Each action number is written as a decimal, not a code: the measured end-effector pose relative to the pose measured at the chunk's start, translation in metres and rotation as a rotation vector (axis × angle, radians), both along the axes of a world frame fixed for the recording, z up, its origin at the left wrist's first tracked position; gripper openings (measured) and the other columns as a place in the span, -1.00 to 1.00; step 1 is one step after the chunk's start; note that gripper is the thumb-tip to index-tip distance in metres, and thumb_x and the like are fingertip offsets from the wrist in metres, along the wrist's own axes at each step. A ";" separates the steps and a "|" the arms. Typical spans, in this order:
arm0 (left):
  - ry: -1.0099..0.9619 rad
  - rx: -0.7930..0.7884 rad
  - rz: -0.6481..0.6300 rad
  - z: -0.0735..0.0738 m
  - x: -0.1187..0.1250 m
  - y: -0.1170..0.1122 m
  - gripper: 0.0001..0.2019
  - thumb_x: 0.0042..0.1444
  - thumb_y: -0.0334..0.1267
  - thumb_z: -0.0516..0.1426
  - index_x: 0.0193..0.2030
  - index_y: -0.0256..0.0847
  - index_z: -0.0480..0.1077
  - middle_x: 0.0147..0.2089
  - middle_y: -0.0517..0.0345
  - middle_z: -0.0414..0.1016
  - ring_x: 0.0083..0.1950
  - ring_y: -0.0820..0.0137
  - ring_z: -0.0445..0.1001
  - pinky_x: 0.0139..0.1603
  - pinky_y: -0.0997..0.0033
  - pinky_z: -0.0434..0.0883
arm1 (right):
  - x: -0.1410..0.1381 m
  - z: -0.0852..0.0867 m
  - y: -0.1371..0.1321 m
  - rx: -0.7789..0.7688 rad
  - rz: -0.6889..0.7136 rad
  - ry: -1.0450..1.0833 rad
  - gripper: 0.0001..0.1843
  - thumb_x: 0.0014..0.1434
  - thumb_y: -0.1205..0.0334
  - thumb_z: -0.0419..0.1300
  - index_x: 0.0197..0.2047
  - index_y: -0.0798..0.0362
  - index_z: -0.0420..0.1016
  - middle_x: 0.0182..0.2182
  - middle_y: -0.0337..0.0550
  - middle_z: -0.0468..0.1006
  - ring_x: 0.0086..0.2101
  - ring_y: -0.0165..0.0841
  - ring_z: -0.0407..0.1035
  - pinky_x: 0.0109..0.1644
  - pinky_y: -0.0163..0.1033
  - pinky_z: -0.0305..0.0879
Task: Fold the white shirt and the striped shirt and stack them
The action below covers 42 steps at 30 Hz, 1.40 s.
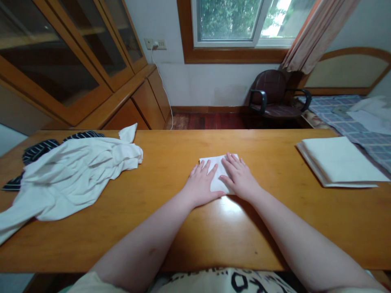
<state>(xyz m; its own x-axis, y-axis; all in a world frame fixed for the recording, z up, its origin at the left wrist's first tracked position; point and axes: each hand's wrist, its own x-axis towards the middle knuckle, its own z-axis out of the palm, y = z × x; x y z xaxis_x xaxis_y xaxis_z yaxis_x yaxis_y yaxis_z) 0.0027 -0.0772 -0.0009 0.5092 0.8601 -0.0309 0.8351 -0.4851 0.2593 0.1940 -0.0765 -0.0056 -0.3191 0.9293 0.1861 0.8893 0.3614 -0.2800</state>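
A small white rectangular sheet [216, 174], paper or thin cloth, lies flat on the wooden table [171, 228] in front of me. My left hand [201, 183] rests on its left side with the fingers spread. On the right side of the sheet lies my right hand [238, 176], palm down and fingers stretched out. Both hands press from above and grasp nothing. They cover much of the sheet, so I cannot tell how it is folded.
A crumpled white garment [76, 171] lies at the left over a black striped cloth [39, 150]. A flat white folded stack [339, 158] sits near the table's right end. Beyond the table stand a glass-door cabinet [91, 81], an armchair [271, 93] and a bed [345, 110].
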 end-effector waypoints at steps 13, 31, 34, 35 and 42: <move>0.041 0.089 0.105 -0.012 0.006 0.001 -0.33 0.24 0.03 -0.09 0.37 -0.35 -0.03 0.42 -0.13 -0.05 0.43 0.11 -0.14 0.38 -0.01 -0.13 | -0.008 -0.013 -0.008 -0.122 -0.051 -0.154 -0.19 0.25 -0.08 -0.10 0.34 0.40 -0.03 0.33 0.36 -0.11 0.32 0.01 -0.24 0.30 0.16 -0.13; -0.034 -0.076 -0.078 -0.002 -0.010 0.013 -0.56 0.26 -0.13 -0.01 0.26 0.32 0.14 0.45 0.18 -0.10 0.44 -0.03 -0.30 0.27 -0.37 -0.25 | 0.031 -0.012 0.016 0.050 -0.082 0.528 -0.60 0.26 0.10 -0.03 0.05 0.05 0.44 0.12 0.05 0.40 0.14 -0.22 0.26 0.21 0.00 0.15; -0.058 0.097 0.017 -0.002 -0.012 0.012 -0.62 0.24 -0.27 0.02 0.12 0.28 0.35 0.39 0.22 0.07 0.43 -0.01 -0.22 0.30 -0.32 -0.24 | 0.030 -0.015 0.019 -0.085 -0.089 0.503 -0.73 0.17 0.11 0.08 -0.18 0.02 0.55 -0.16 -0.06 0.58 -0.11 -0.25 0.43 0.02 -0.09 0.31; -0.065 0.156 0.073 -0.002 -0.012 0.010 -0.63 0.23 -0.31 0.01 0.09 0.22 0.40 0.35 0.21 0.16 0.42 0.03 -0.13 0.32 -0.24 -0.20 | 0.030 -0.016 0.019 -0.114 -0.143 0.510 -0.75 0.14 0.12 0.11 -0.23 0.02 0.55 -0.25 -0.09 0.59 -0.20 -0.27 0.45 -0.05 -0.12 0.34; -0.060 0.125 0.207 0.008 -0.001 -0.007 -0.57 0.29 -0.15 -0.12 0.19 -0.23 0.31 0.20 -0.04 0.38 0.19 0.24 0.33 0.24 0.16 0.22 | 0.030 -0.011 0.019 -0.350 -0.319 0.694 -0.66 0.08 0.05 0.13 -0.20 0.12 0.51 -0.34 -0.12 0.57 -0.34 -0.34 0.42 -0.28 -0.27 0.30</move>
<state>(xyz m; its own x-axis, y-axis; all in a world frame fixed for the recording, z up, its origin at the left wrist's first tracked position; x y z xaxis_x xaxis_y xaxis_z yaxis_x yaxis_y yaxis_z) 0.0014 -0.0845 0.0068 0.3197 0.9414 0.1075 0.9050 -0.3370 0.2598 0.2241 -0.0578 -0.0171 0.0494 0.9962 -0.0723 0.5184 -0.0874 -0.8507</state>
